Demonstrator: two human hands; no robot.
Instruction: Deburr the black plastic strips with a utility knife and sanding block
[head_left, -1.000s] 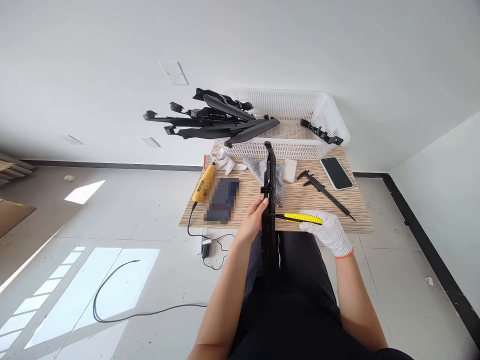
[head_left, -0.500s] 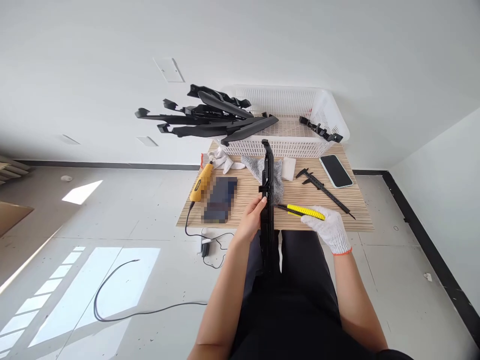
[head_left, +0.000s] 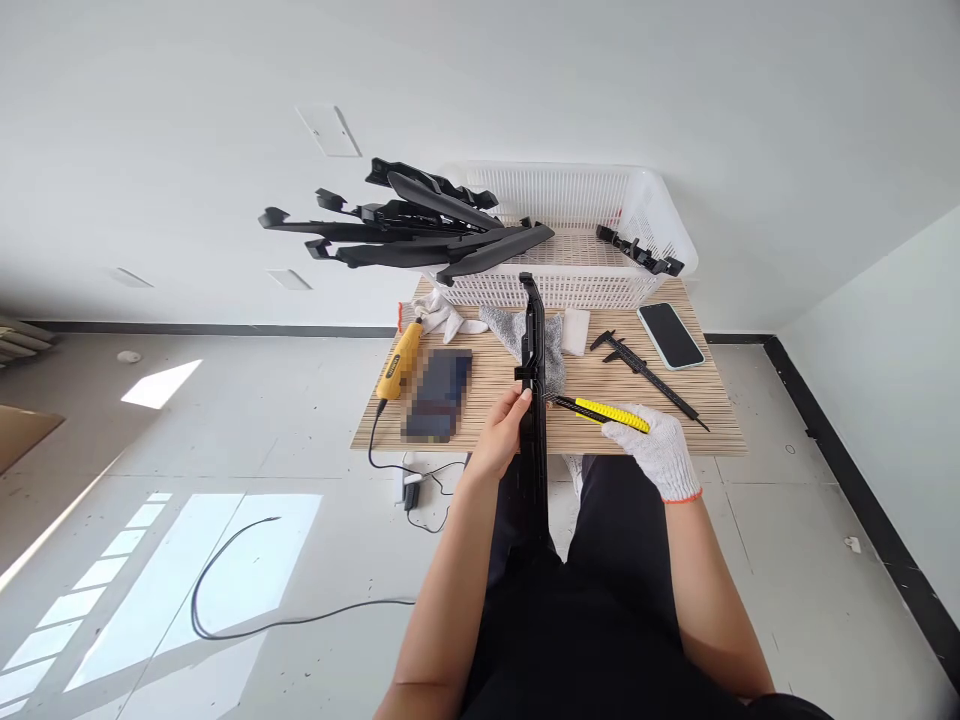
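Note:
A long, narrow black plastic trim piece (head_left: pixel 534 430) stands lengthwise in front of me, its lower end by my lap. My bare left hand (head_left: pixel 504 430) is closed around its left edge, thumb on the face. My right hand (head_left: pixel 649 450), in a white knit glove with an orange cuff, grips a slim hand tool (head_left: pixel 611 413) with a ribbed yellow and black handle. The tool's dark, thin tip is at the right edge of the trim piece; whether it touches cannot be made out. A grey cloth (head_left: pixel 553 355) lies behind the piece.
A white plastic basket (head_left: pixel 570 290) at the table's back holds several black trim pieces (head_left: pixel 420 245), sticking out leftward. On the table (head_left: pixel 720 430) lie a yellow corded tool (head_left: pixel 400 362), a glove (head_left: pixel 446 318), a white block (head_left: pixel 576 332), a caliper (head_left: pixel 649 378) and a phone (head_left: pixel 670 336).
The tool's tip has moved slightly up and left, closer to the trim piece. My left hand keeps its grip. My legs have shifted apart, and the view has tilted slightly.

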